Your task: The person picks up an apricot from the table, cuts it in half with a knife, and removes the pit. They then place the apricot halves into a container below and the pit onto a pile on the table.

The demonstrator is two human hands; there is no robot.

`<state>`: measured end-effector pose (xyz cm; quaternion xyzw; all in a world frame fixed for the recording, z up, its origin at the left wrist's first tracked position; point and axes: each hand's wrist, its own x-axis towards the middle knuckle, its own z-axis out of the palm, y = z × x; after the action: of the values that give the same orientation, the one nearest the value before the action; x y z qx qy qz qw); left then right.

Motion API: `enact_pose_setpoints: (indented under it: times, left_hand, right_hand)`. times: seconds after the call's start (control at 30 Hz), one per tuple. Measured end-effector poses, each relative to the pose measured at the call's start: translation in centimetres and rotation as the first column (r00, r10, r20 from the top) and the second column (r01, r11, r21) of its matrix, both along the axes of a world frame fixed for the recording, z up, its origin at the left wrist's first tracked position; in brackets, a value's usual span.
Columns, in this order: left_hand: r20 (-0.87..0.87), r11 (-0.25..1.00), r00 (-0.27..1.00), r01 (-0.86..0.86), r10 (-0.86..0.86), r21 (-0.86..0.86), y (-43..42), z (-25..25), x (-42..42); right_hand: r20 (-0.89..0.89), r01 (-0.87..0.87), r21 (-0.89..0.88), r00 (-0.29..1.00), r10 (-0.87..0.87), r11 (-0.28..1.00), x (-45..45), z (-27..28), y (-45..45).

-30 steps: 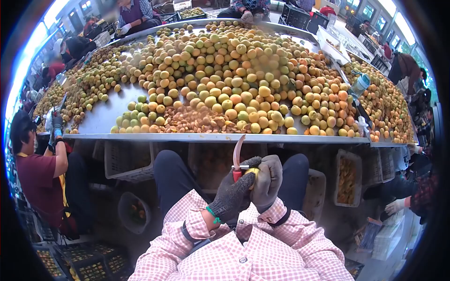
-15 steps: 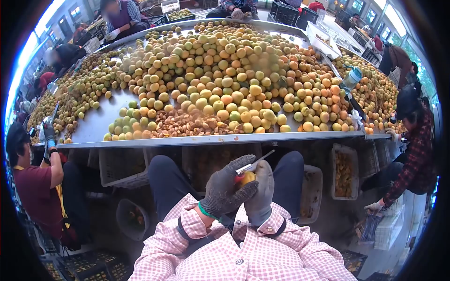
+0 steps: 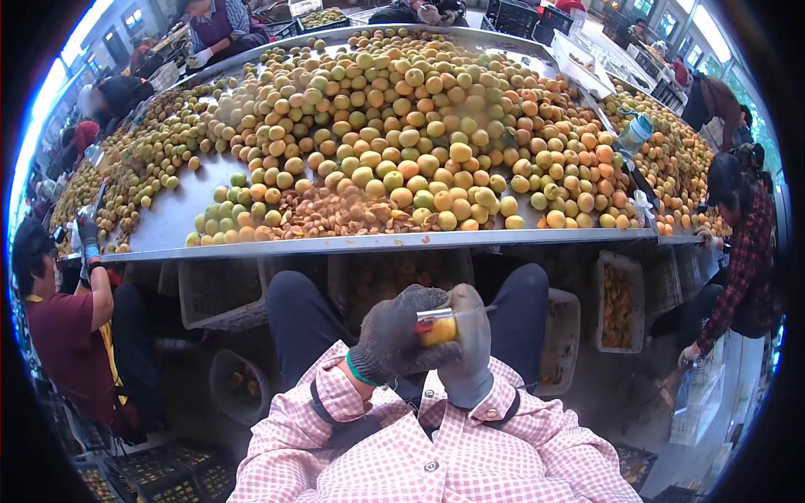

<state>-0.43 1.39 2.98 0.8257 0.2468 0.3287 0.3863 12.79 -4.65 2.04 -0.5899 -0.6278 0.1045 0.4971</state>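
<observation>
My left hand [image 3: 394,335], in a dark grey knit glove with a green cuff, is closed round a red-handled knife [image 3: 433,316] with a metal collar. A yellow fruit [image 3: 438,332] sits between my two hands, touching the knife. My right hand [image 3: 467,348], in a lighter grey glove, is wrapped round the fruit's right side. The blade is blurred and mostly hidden. Both hands are above my lap, below the front edge of the metal table [image 3: 369,245].
Heaped fruit [image 3: 402,126] and a pile of cut pieces [image 3: 335,212] lie on the table. Crates [image 3: 214,293] and a bucket [image 3: 238,386] stand beneath. Co-workers sit at left [image 3: 71,335] and right [image 3: 742,260]. A blue-lidded bottle [image 3: 636,134] lies among fruit.
The knife has turned from upright to sideways across the fruit, and both hands have closed in around it. The co-worker at right has come into fuller view and bends with one arm low.
</observation>
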Motion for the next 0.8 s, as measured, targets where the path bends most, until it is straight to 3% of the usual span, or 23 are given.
enact_pose_setpoints:
  times: [0.03, 0.07, 0.1, 0.13, 0.17, 0.2, 0.23, 0.27, 0.3, 0.43, 0.5, 0.53, 0.57, 0.6, 0.63, 0.67, 0.7, 0.77, 0.8]
  left_hand:
    - [0.0, 1.0, 1.0, 0.001, -0.001, -0.001, -0.4, -0.4, 0.2]
    - [0.172, 0.99, 0.983, -0.04, 0.063, -0.138, -1.1, -0.8, 0.7]
    - [0.328, 0.958, 0.933, -0.057, 0.151, -0.28, -1.9, -1.2, 1.2]
    - [0.326, 0.957, 0.932, -0.061, 0.156, -0.282, -2.6, -1.6, 1.6]
    - [0.365, 0.885, 0.891, -0.079, 0.269, -0.46, -3.1, -2.0, 2.0]
    - [0.376, 0.776, 0.841, -0.077, 0.388, -0.626, -3.6, -2.2, 2.1]
    - [0.373, 0.77, 0.84, -0.08, 0.394, -0.633, -3.6, -2.1, 2.0]
    - [0.26, 0.931, 0.903, -0.29, 0.343, -0.221, -3.3, -1.9, 1.7]
    - [0.116, 0.894, 0.931, -0.365, 0.346, 0.262, -3.1, -1.5, 1.4]
    - [0.03, 0.941, 0.952, -0.305, 0.304, 0.145, -2.9, -1.3, 1.3]
    - [-0.026, 0.947, 0.948, -0.316, 0.318, 0.057, -2.5, -1.7, 1.2]
    - [0.072, 0.916, 0.942, -0.298, 0.328, -0.268, -2.1, -2.1, 1.4]
    - [0.158, 0.795, 0.919, -0.216, 0.362, -0.566, -1.9, -2.4, 1.5]
    - [0.157, 0.796, 0.92, -0.215, 0.36, -0.565, -1.9, -2.6, 1.3]
    - [0.162, 0.842, 0.943, -0.171, 0.29, -0.512, -1.6, -2.5, 0.7]
    - [0.161, 0.881, 0.963, -0.122, 0.218, -0.457, -1.3, -2.1, 0.3]
    - [0.157, 0.882, 0.964, -0.121, 0.214, -0.456, -0.8, -1.5, 0.0]
    - [0.076, 0.995, 0.995, -0.075, 0.07, 0.063, 0.3, 0.4, -0.3]
    - [0.056, 0.991, 0.996, -0.076, 0.07, 0.11, 0.4, 0.9, -0.2]
  right_hand:
    - [0.0, 0.001, -0.001, 1.0, -0.001, 1.0, -0.4, 0.3, 0.0]
    - [-0.38, 0.023, -0.009, 0.925, -0.025, 1.0, -1.1, 0.5, 0.1]
    - [-0.703, 0.038, -0.027, 0.71, -0.047, 0.999, -1.6, 0.5, 0.0]
    - [-0.564, 0.151, 0.088, 0.822, -0.075, 0.985, -1.8, -0.7, 0.9]
    - [-0.565, 0.147, 0.088, 0.822, -0.072, 0.985, -1.6, -1.3, 0.9]
    - [-0.523, 0.116, 0.195, 0.853, 0.004, 0.974, -1.3, -1.7, 0.6]
    - [-0.469, 0.077, 0.297, 0.88, 0.075, 0.952, -1.0, -1.2, 0.5]
    - [-0.255, 0.033, 0.376, 0.964, 0.069, 0.926, -0.4, -0.4, 0.8]
    - [-0.259, 0.028, 0.372, 0.963, 0.075, 0.928, -0.3, -0.2, 0.9]
    - [-0.102, -0.021, 0.409, 0.992, 0.069, 0.912, 0.3, -0.3, 1.6]
    - [-0.087, -0.074, 0.3, 0.991, 0.105, 0.951, 0.6, -0.6, 2.3]
    - [-0.332, -0.054, 0.122, 0.939, 0.092, 0.991, 0.2, -0.6, 2.1]
    - [-0.333, -0.049, 0.125, 0.939, 0.089, 0.991, -0.1, -0.5, 2.1]
    - [-0.559, -0.022, -0.051, 0.829, -0.01, 0.998, -0.3, 0.0, 1.9]
    - [-0.732, -0.039, -0.224, 0.667, -0.142, 0.974, -0.4, 0.3, 1.8]
    - [-0.336, -0.123, 0.038, 0.933, 0.129, 0.992, 0.6, -0.9, 0.8]
    - [-0.34, -0.12, 0.04, 0.932, 0.126, 0.992, 0.8, -1.7, 0.0]
    - [-0.199, -0.136, -0.039, 0.972, 0.126, 0.99, 0.8, -2.4, -1.0]
    - [-0.061, -0.112, 0.044, 0.991, 0.115, 0.993, 0.8, -2.0, -1.3]
